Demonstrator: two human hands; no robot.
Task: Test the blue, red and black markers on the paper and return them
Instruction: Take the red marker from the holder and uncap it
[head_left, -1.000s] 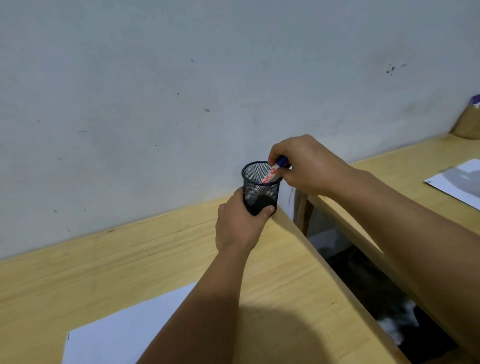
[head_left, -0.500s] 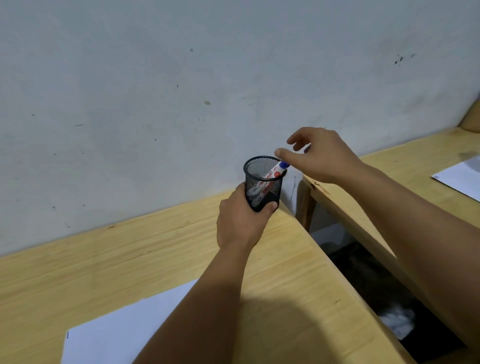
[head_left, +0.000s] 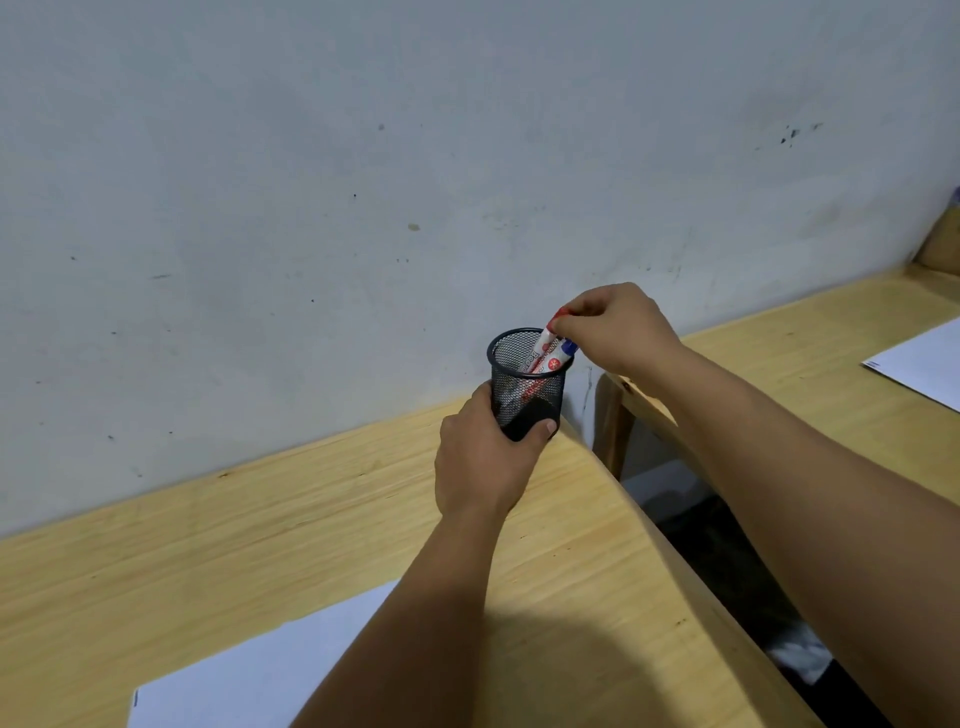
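Wooden desk: pale top against a grey wall.
Paper: white sheet, flat on the desk, well nearer the viewer than the mesh cup.
Left hand: fingers wrapped round the mesh cup's lower wall.
Right hand: just above the mesh cup's rim, fingertips pinching the red marker's cap end.
Mesh cup: black, upright at the desk's far right corner.
Red marker: inside the cup, long axis tilted, cap up and right.
Blue marker: inside the cup beside it, leaning likewise.
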